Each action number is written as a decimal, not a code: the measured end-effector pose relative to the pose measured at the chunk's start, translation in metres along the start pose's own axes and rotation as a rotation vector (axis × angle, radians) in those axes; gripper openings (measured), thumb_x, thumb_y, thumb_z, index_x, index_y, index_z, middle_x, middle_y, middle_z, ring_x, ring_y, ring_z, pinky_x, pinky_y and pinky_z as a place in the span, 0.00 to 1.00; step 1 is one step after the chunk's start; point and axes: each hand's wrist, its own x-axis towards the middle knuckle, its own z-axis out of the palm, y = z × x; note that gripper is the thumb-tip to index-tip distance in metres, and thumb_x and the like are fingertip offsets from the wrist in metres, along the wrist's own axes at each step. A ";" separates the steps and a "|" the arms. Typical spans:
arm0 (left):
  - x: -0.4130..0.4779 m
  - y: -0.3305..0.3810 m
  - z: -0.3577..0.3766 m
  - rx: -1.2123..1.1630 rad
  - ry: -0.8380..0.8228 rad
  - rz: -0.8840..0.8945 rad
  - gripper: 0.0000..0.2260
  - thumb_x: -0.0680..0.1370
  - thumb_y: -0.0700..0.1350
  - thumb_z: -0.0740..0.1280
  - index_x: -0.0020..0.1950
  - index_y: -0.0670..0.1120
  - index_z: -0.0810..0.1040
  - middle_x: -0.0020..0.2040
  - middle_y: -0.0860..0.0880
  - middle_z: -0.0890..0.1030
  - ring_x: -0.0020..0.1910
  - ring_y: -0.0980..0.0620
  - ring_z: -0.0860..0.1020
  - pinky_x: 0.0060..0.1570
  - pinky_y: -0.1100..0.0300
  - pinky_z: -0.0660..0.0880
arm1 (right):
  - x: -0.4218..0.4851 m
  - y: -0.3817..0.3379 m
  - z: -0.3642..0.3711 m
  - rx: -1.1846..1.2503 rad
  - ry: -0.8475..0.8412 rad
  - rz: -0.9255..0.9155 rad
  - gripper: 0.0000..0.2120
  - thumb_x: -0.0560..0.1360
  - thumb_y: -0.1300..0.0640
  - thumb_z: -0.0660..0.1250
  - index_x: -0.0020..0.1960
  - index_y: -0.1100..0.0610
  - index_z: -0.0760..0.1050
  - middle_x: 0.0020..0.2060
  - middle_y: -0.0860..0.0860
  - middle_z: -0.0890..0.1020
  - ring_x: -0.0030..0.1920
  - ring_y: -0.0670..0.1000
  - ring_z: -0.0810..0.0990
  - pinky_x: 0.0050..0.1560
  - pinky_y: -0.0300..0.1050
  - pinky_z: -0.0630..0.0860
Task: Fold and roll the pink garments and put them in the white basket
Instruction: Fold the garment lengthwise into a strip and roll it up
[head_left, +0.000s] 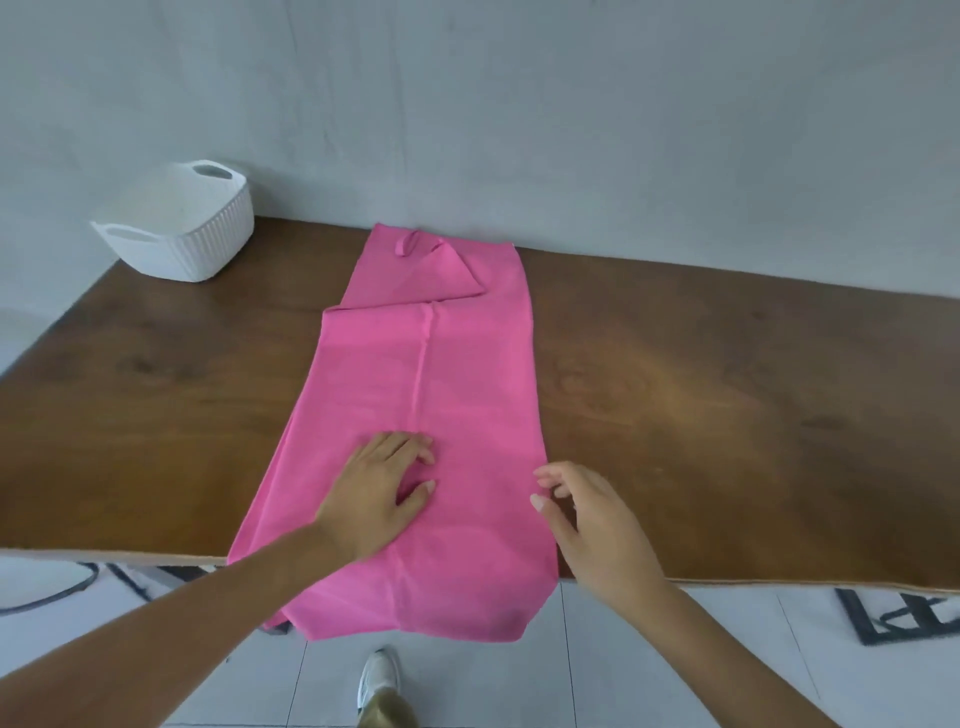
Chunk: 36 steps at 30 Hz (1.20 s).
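Flattening the long pink cloth garment (447, 374) on the brown wooden counter (727, 395).
Left hand (382, 493) presses flat on it; right hand (587, 519) hovers at its right edge, loosely open, empty. Best to lift the overhanging near end first, then roll tightly.

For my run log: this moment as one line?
stage: folding | left hand: flat on pink garment | right hand: open at garment's right edge | white basket: far left of table
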 end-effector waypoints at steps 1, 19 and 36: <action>0.003 -0.002 -0.003 -0.040 0.008 -0.006 0.06 0.78 0.50 0.67 0.55 0.53 0.77 0.63 0.57 0.78 0.62 0.56 0.74 0.65 0.57 0.69 | 0.010 -0.004 0.000 -0.018 -0.009 -0.008 0.11 0.82 0.46 0.62 0.64 0.44 0.73 0.54 0.34 0.76 0.57 0.37 0.73 0.55 0.37 0.73; 0.186 -0.058 -0.054 0.113 -0.001 0.023 0.19 0.82 0.53 0.65 0.70 0.47 0.76 0.70 0.46 0.73 0.71 0.44 0.68 0.71 0.47 0.65 | 0.122 -0.020 0.022 -0.099 -0.007 0.091 0.16 0.82 0.44 0.61 0.69 0.42 0.68 0.56 0.35 0.76 0.58 0.36 0.73 0.57 0.34 0.72; 0.258 -0.064 -0.029 0.029 -0.107 -0.107 0.14 0.83 0.54 0.63 0.51 0.46 0.82 0.49 0.47 0.81 0.49 0.45 0.78 0.54 0.49 0.75 | 0.192 0.011 -0.020 -0.147 -0.015 0.087 0.13 0.82 0.45 0.62 0.66 0.41 0.70 0.56 0.35 0.76 0.57 0.34 0.73 0.53 0.31 0.71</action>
